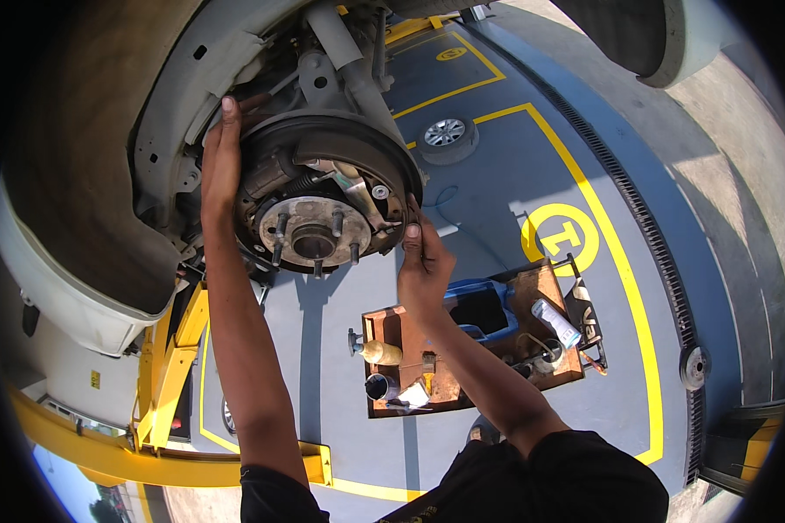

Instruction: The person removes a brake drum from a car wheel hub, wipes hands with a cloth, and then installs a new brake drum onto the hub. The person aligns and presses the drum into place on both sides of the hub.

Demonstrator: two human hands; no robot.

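A drum brake assembly [275, 179] without its drum hangs under the raised vehicle. Its dark curved brake shoe [358, 139] lines the upper right edge, with springs and a lever inside. In front sits a rusty wheel hub [314, 228] with several studs. My left hand [221, 166] wraps the assembly's left edge, thumb pointing up and fingers reaching behind, partly hidden. At the lower right edge my right hand [425, 261] is closed, thumb and fingers pinching the rim of the assembly. Exactly which part lies between those fingertips is hard to make out.
Below right stands a brown tool tray [449, 392] holding a blue container [480, 309], a spray can [556, 322], a yellowish bottle [381, 352] and a brush. A wheel [447, 138] lies on the floor farther off. Yellow lift arms [170, 375] stand at left.
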